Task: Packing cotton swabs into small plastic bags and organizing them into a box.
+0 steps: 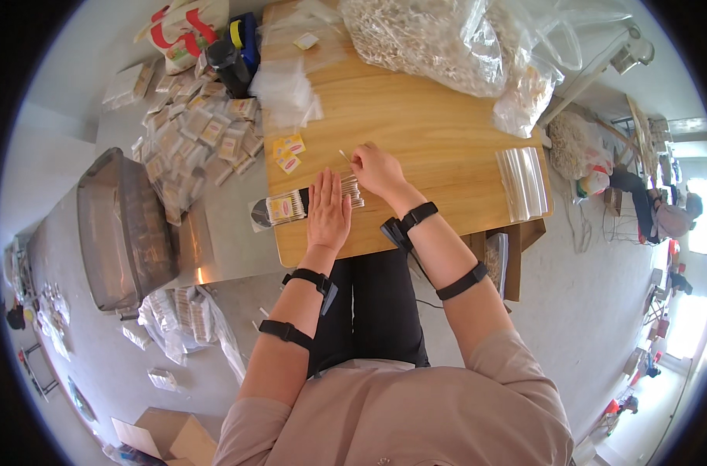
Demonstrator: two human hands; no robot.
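Observation:
My left hand (328,216) lies flat with its fingers stretched out, pressing on a row of cotton swabs (354,192) near the front left of the wooden table. The swabs stick out to the right of the fingers. Beyond my wrist side, to the left, a yellow-and-white card (284,207) rests on a clear packet with a black part. My right hand (376,168) is just up and to the right, its fingers pinched on a single cotton swab (343,155). Several small yellow cards (289,151) lie a little farther left.
A large clear bag of swabs (423,46) covers the table's far side. Clear plastic sleeves lie stacked at the right (522,184) and far left (287,97). Filled packets (206,132) pile up beside a black bottle (227,68); a grey bin (120,233) stands left.

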